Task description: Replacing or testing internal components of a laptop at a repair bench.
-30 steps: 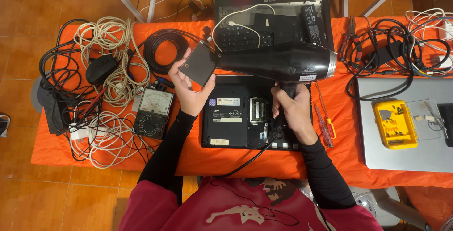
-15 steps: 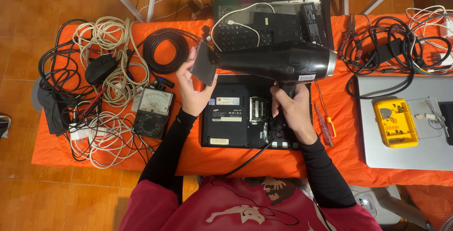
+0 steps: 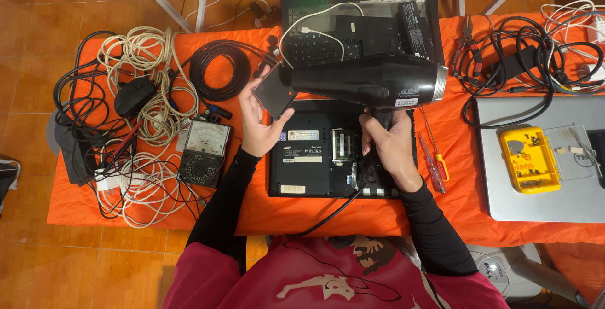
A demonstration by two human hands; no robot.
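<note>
The right hand [image 3: 391, 148] is wrapped tight around the handle of a black hair dryer [image 3: 372, 81], which lies level above an upturned black laptop [image 3: 321, 157] on the orange cloth [image 3: 252, 211]. The left hand [image 3: 258, 123] pinches the dryer's flat concentrator nozzle [image 3: 275, 89] between thumb and fingers, at the barrel's front end. The dryer's black cord [image 3: 334, 211] runs from the handle down over the laptop's near edge.

On the laptop's underside a white rectangular label [image 3: 304, 135] sits just right of the left hand, and a smaller pale sticker [image 3: 291, 189] lies near the front edge; a white label strip [image 3: 409, 99] marks the dryer's barrel near its rear end. Left of the laptop, an analogue multimeter [image 3: 203, 152] with a pale dial face rests against coiled white cables [image 3: 148, 88], with a black cable coil [image 3: 219, 69] beyond it. Right of the laptop lies a red-handled screwdriver [image 3: 432, 157], then a silver laptop [image 3: 535, 202] bearing a yellow compartment box [image 3: 529, 159]. Behind the dryer stands another opened black laptop [image 3: 359, 28].
</note>
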